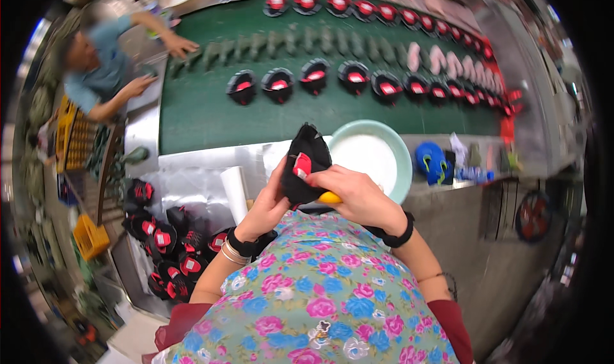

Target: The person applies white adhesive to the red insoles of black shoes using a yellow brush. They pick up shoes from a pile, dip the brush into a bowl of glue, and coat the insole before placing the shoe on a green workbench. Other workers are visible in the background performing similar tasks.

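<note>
In front of my body, my left hand (267, 205) grips a black shoe upper (307, 140) by its left side. A red and white label shows inside the upper's opening. My right hand (361, 194) is closed around a tool with a yellow handle (330, 197), and its fingertips press at the upper's edge. The working end of the tool is hidden, so its kind cannot be told. Just beyond my right hand stands a pale green basin (404, 153) with white contents, on the metal ledge.
A green conveyor belt (204, 124) carries rows of black uppers (354, 76), dark green pieces (272, 44) and pink pieces (437, 60). More uppers (164, 236) lie heaped at left. A blue item (432, 162) sits right of the basin. At far left, a co-worker (102, 60) reaches over the belt.
</note>
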A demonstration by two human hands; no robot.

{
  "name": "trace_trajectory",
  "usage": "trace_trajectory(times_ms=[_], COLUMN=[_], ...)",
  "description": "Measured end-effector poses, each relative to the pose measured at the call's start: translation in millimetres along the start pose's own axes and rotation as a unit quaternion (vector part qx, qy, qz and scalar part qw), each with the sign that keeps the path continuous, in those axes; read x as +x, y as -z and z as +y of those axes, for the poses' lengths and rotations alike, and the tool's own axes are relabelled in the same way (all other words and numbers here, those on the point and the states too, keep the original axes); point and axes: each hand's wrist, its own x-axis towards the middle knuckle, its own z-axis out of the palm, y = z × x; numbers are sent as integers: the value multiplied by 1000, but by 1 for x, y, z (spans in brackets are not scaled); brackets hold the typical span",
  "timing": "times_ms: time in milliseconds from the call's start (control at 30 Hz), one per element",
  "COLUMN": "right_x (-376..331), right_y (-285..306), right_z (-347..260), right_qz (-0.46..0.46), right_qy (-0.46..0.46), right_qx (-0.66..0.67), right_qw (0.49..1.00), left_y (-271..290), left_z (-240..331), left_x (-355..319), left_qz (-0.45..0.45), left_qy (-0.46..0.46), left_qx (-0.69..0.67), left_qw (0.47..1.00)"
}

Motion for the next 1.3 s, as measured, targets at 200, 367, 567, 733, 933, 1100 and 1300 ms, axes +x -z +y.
trace_trajectory(times_ms=[200, 367, 567, 733, 933, 1100, 1300], right_x=[-31, -63, -135, -149, -149, -146, -118], right_y=[-12, -15, -20, -53, -92, -39, 4], right_z=[9, 37, 131, 177, 206, 146, 85], right_qz=[-49, 0, 312, 335, 336, 376, 343], right_qy=[-85, -127, -389, -461, -373, -335, -189], right_qx=[-32, 36, -80, 55, -23, 55, 213], right_qw=[995, 991, 863, 820, 865, 862, 895], left_y=[-10, -32, -20, -23, -34, -53, -66], left_z=[-4, 1, -28, -30, -53, -68, -72], left_x=[2, -7, -28, -23, -11, 12, 36], left_qz=[-73, -53, -146, -121, -22, 29, -30], left_qy=[93, 164, 185, 310, 373, 344, 330], left_qx=[106, 22, 72, -2, -162, -216, -260], left_qw=[987, 985, 969, 943, 913, 913, 907])
